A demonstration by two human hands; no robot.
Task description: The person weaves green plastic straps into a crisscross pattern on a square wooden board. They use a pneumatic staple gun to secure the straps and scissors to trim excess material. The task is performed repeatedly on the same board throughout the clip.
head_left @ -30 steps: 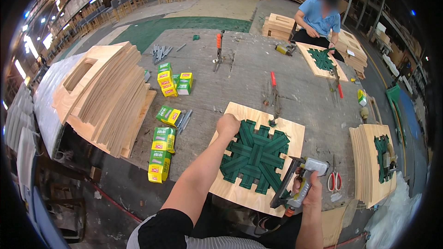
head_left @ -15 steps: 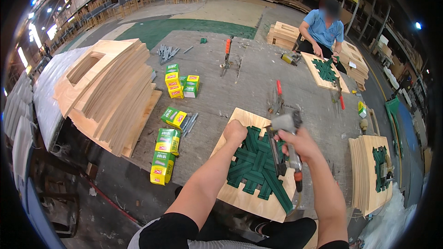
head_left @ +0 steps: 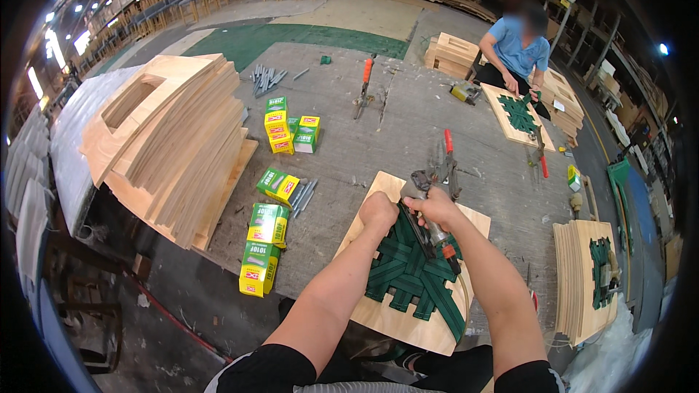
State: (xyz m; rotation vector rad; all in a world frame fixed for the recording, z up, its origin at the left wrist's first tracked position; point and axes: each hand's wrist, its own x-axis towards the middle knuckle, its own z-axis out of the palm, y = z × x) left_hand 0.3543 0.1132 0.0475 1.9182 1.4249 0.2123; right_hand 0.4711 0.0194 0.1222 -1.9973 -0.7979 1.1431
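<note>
A pale plywood panel [head_left: 389,322] lies on the worktable's near edge, with green webbing straps [head_left: 403,268] woven across its middle. My right hand [head_left: 435,209] grips a pneumatic staple gun [head_left: 438,234], its grey head over the panel's far edge and its orange-ended handle toward me. At the far left part of the panel, my left hand [head_left: 379,212] is closed in a fist beside the webbing. What its fingers hold is hidden. The gun's head and my right hand cover part of the straps and the far edge.
Yellow-green staple boxes [head_left: 268,225] and loose staple strips [head_left: 304,196] lie left of the panel. A tall stack of cut plywood [head_left: 175,145] stands further left. Red-handled clamps [head_left: 449,156] sit beyond. A co-worker [head_left: 520,47] works on another panel [head_left: 504,105]; more panels [head_left: 571,276] stand right.
My right hand has brought the staple gun left and away from me, to the panel's far edge beside my left fist. The left hand has shifted slightly right and stays closed.
</note>
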